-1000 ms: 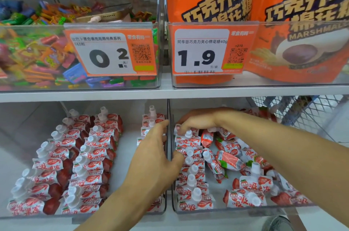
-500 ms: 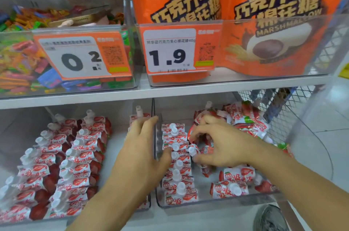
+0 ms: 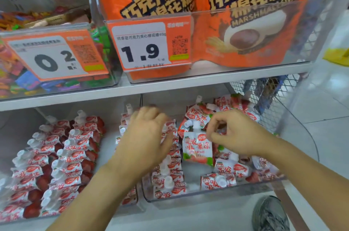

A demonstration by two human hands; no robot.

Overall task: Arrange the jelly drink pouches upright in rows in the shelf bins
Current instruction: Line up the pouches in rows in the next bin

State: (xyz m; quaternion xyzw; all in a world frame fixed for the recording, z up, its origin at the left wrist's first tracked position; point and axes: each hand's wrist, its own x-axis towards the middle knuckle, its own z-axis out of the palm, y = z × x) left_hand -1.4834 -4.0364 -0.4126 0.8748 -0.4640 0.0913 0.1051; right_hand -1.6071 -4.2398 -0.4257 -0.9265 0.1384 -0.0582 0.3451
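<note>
While the right hand (image 3: 236,132) pinches one pouch (image 3: 197,148) by its top edge, hanging face-on over the right bin (image 3: 207,195), the left hand (image 3: 147,136) lies spread with straight fingers against the standing row (image 3: 168,170) along that bin's left wall, holding nothing. Step in hand looks like seeding a second row. Best bet: set the pouch base-first just beside the braced row, spout up, and keep the left hand pressed on so the row doesn't topple sideways. The loose pile (image 3: 226,172) to the right and rear lies flat and jumbled; some may need nudging away first to open floor. Open room is the bare strip of bin floor between the row and the pile, narrow. Clear front lip is low, easy to clip on the way down; shelf edge (image 3: 170,87) above limits lift height. Left bin (image 3: 56,217) already holds tidy rows (image 3: 62,157), with bare floor on its right side.
</note>
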